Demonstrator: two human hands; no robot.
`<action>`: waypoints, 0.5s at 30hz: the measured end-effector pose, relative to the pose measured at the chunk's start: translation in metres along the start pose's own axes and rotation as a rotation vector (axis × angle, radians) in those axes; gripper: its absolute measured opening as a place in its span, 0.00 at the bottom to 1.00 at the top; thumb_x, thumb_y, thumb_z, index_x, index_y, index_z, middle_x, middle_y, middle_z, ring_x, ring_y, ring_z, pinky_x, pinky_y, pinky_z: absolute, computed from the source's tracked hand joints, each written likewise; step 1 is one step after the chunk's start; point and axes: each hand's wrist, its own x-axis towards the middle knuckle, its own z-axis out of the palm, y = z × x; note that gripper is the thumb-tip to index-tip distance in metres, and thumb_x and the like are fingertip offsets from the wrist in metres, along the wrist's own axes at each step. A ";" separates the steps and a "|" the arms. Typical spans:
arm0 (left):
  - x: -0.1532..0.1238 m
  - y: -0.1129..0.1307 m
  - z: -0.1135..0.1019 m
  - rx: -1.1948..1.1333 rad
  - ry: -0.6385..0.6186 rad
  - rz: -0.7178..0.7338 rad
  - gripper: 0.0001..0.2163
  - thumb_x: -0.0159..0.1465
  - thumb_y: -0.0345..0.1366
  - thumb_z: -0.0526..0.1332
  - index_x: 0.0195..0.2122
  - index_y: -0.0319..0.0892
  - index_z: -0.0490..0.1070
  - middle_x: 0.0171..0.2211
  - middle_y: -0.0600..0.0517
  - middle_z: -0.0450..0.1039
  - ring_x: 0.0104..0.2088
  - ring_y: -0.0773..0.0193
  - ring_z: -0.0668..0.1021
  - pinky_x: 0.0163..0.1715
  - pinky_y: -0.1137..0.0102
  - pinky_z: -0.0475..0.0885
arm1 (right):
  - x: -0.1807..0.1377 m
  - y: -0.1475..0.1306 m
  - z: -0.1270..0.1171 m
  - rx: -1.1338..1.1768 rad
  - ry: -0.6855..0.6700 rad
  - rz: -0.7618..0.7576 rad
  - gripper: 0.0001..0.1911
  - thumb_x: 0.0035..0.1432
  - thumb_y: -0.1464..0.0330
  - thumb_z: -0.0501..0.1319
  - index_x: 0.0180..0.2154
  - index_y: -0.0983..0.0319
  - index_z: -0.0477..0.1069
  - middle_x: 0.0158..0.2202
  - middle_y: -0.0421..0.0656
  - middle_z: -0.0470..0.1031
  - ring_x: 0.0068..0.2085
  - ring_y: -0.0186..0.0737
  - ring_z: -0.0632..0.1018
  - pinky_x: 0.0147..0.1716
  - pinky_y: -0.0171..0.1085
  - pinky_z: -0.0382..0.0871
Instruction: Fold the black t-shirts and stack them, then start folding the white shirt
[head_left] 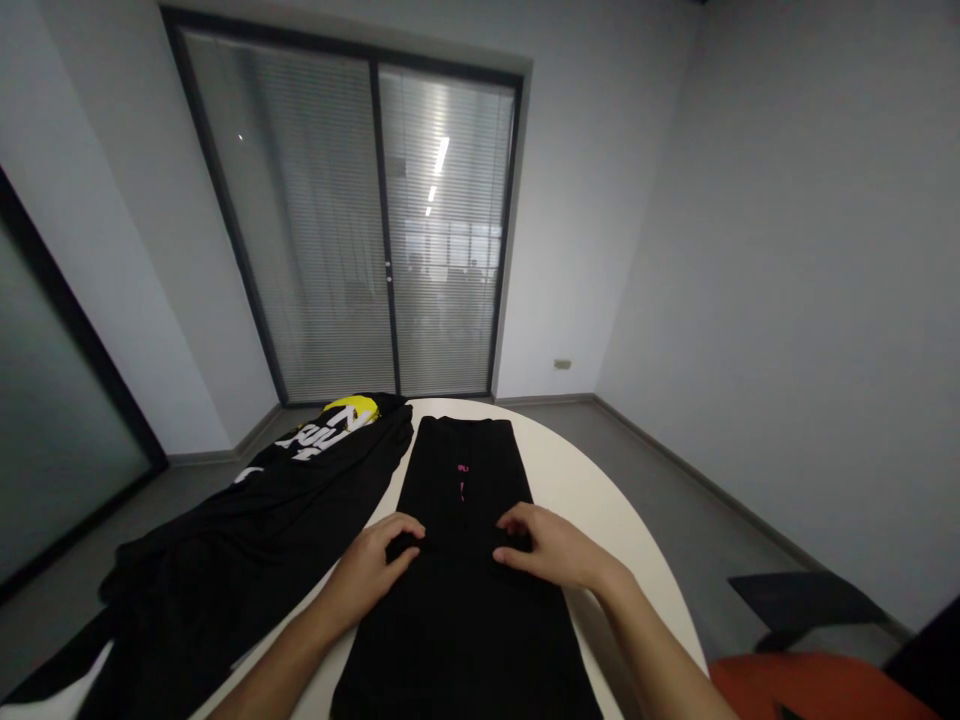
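Note:
A black garment [469, 630] with small pink print near its far end lies in a long, narrow strip on the table in front of me. I cannot tell whether it is a shirt or trousers. My left hand [379, 560] rests at its left side, fingers bent and thumb apart from them. Across from it, my right hand [551, 545] touches the right side with curved fingers, and a gap shows between thumb and forefinger. Black cloth shows between the two hands. Neither hand visibly grips a fold.
A second black garment [262, 530] with white lettering and a yellow patch lies loosely along the left side of the round cream table [600, 500]. An orange chair [810, 685] stands at the lower right. Beyond the table are glass doors [450, 330] with blinds.

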 end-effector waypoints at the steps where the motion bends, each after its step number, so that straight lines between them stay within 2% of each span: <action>1: 0.000 -0.002 0.001 0.014 -0.011 -0.024 0.10 0.60 0.33 0.61 0.43 0.47 0.75 0.47 0.49 0.78 0.50 0.56 0.77 0.56 0.61 0.68 | 0.000 0.003 0.001 -0.072 -0.009 0.054 0.26 0.54 0.51 0.66 0.47 0.62 0.75 0.44 0.48 0.76 0.43 0.46 0.77 0.43 0.40 0.68; 5: -0.002 -0.014 0.003 0.037 -0.001 -0.135 0.19 0.57 0.35 0.64 0.51 0.46 0.72 0.52 0.47 0.75 0.54 0.53 0.75 0.58 0.60 0.66 | -0.001 0.015 0.001 -0.277 -0.042 0.259 0.29 0.50 0.43 0.64 0.40 0.62 0.76 0.40 0.50 0.78 0.40 0.50 0.78 0.37 0.41 0.67; 7: -0.003 -0.019 0.002 0.061 0.021 -0.202 0.21 0.58 0.38 0.64 0.53 0.45 0.70 0.50 0.46 0.76 0.49 0.54 0.77 0.53 0.61 0.69 | -0.003 0.019 -0.001 -0.319 -0.073 0.359 0.32 0.48 0.40 0.64 0.39 0.62 0.76 0.39 0.52 0.78 0.40 0.54 0.79 0.35 0.42 0.66; 9: -0.003 -0.024 0.000 0.094 0.018 -0.263 0.22 0.58 0.41 0.63 0.54 0.44 0.68 0.45 0.47 0.77 0.38 0.57 0.79 0.43 0.64 0.71 | -0.005 0.023 -0.004 -0.318 -0.084 0.416 0.34 0.48 0.39 0.63 0.39 0.63 0.75 0.39 0.53 0.78 0.40 0.56 0.79 0.34 0.42 0.65; 12: -0.003 -0.027 -0.002 0.089 -0.020 -0.285 0.24 0.58 0.42 0.62 0.57 0.43 0.66 0.39 0.50 0.75 0.29 0.63 0.75 0.35 0.68 0.70 | -0.006 0.028 -0.006 -0.216 -0.059 0.377 0.29 0.52 0.42 0.62 0.38 0.62 0.73 0.37 0.49 0.78 0.37 0.49 0.77 0.34 0.40 0.64; 15: -0.002 -0.026 -0.002 -0.021 -0.007 -0.240 0.24 0.57 0.38 0.61 0.56 0.42 0.67 0.40 0.50 0.74 0.34 0.62 0.76 0.40 0.68 0.70 | -0.003 0.034 -0.005 -0.012 -0.081 0.243 0.23 0.51 0.52 0.67 0.40 0.61 0.69 0.35 0.42 0.74 0.36 0.41 0.74 0.34 0.36 0.64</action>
